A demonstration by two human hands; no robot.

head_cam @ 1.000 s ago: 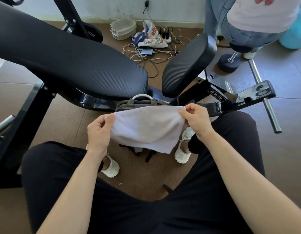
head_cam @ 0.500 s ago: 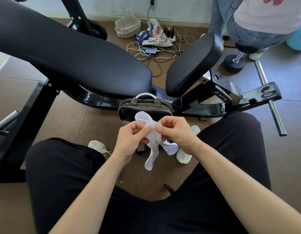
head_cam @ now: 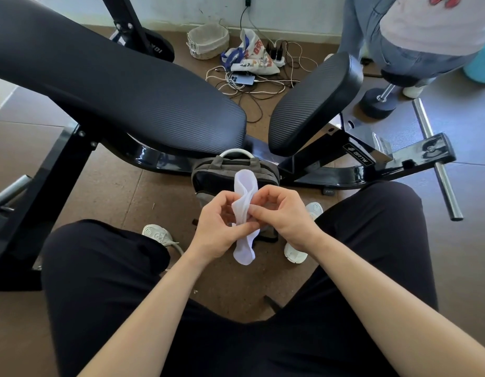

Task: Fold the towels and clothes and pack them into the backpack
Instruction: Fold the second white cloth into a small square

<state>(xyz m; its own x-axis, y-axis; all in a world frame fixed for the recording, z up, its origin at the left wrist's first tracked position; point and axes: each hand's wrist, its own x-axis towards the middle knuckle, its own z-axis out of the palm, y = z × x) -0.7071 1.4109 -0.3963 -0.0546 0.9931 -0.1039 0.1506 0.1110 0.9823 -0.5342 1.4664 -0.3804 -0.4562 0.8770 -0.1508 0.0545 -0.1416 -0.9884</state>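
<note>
You've got both hands pinching the white cloth [head_cam: 244, 210] between your knees, left hand [head_cam: 218, 227] and right hand [head_cam: 283, 214] close together, fingers [head_cam: 265, 212] pressed onto the bunched fabric. It hangs narrow and upright, one end poking above your knuckles, the other drooping below. Just beyond it, the grey backpack [head_cam: 235, 172] sits on the floor against the black workout bench [head_cam: 143, 88], its top gaping open.
</note>
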